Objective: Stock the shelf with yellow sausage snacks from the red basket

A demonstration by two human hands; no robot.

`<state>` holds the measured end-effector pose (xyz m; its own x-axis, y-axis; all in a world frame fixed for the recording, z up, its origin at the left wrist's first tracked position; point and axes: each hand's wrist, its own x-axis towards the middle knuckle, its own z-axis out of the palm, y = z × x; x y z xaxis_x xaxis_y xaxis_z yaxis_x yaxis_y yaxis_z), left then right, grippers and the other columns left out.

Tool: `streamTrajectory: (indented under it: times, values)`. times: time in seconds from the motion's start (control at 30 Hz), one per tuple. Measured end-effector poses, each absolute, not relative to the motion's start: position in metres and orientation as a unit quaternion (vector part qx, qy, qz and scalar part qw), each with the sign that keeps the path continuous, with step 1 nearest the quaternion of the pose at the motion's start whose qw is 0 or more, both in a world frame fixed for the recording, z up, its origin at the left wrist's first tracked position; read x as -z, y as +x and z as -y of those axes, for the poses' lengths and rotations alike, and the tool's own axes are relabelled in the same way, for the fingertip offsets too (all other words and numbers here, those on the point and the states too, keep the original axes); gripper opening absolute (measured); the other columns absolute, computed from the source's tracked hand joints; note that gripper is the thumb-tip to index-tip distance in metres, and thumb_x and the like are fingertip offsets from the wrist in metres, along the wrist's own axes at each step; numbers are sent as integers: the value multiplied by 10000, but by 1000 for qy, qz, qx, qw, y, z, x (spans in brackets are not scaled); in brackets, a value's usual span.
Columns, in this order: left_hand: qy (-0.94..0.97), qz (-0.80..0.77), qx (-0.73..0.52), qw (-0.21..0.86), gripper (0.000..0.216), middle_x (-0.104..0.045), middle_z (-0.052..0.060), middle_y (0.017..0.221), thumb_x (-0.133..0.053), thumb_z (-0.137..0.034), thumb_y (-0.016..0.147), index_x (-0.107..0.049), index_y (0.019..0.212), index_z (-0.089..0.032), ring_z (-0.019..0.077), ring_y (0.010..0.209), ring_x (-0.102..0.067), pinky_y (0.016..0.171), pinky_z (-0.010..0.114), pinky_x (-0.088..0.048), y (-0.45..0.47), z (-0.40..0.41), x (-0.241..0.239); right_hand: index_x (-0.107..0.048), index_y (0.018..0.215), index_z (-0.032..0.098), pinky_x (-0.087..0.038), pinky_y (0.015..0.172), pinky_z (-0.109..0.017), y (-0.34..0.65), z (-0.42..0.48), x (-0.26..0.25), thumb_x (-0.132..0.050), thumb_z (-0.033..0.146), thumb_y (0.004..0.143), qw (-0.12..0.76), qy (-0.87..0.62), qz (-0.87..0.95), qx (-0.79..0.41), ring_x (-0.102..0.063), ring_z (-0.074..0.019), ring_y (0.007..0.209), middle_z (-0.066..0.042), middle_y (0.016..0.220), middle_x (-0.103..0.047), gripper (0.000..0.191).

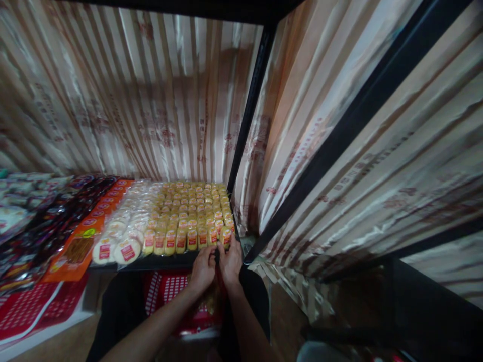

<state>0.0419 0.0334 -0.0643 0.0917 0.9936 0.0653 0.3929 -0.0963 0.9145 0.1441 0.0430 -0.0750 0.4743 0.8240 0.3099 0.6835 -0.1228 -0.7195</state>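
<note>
Small yellow wrapped snack packets [181, 208] with red labels stand in rows on a black shelf [166, 262]. At the front right corner, my right hand [230, 261] has its thumb and fingers closed around a yellow snack packet [225, 236]. Close beside it, my left hand [204, 269] is at the shelf's front edge with its fingers curled in. Whatever those fingers hold, if anything, is hidden. Left of the yellow rows lie clear-wrapped round white cakes [127, 251], also with red labels.
Orange snack bags [75, 254] and dark shiny packets [33, 241] cover the shelf's left part. A red basket [169, 289] stands below, between my legs; another red basket [30, 306] is at left. Black frame posts [253, 100] and pleated curtains [169, 90] border the shelf.
</note>
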Motion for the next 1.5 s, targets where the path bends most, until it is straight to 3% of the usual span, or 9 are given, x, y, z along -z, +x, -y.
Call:
streamTrajectory:
  times: [0.23,0.53,0.7,1.0,1.2,1.5]
  values:
    - [633,-554,-379,385,372,-625,111,1077,-430,-106,740,-617,1060,-133,188,972,-593,910,317,-459,41,-39,79,-477,1273,142,-406,907,-391,146,-53,78,-422,455,834,424,-739,512,-108,-490,-276,1058,-146,1111,-535,542]
    - [637,-542,-383,391,368,-624,104,1073,-434,-100,734,-626,1043,-154,195,993,-588,924,342,-457,39,-40,79,-408,1323,164,-470,809,-374,145,-45,87,-408,462,843,476,-708,505,-131,-542,-230,967,-149,1188,-505,566]
    - [639,-547,-380,386,354,-618,111,1058,-415,-97,759,-618,1047,-136,187,980,-589,916,325,-457,39,-40,83,-469,1227,132,-482,804,-386,147,-40,90,-396,436,854,501,-702,487,-143,-561,-221,912,-172,1178,-501,487]
    - [647,-543,-386,371,333,-631,90,1013,-430,-92,744,-640,997,-146,177,962,-587,905,312,-452,38,-39,83,-508,1018,170,-524,686,-334,144,-44,90,-441,403,841,527,-676,494,-141,-549,-198,859,-121,1046,-507,300]
    - [639,-543,-391,379,319,-626,96,1014,-429,-96,753,-643,985,-144,184,962,-587,908,324,-451,38,-39,83,-546,968,186,-481,763,-356,146,-41,93,-432,442,849,507,-693,508,-72,-521,-224,954,-111,1025,-522,305]
    - [642,-535,-392,384,311,-622,64,945,-419,-56,736,-637,929,-164,159,887,-597,840,290,-470,37,-34,85,-569,913,177,-460,802,-369,148,-38,93,-425,451,856,521,-688,497,-88,-530,-215,942,-112,1035,-529,314]
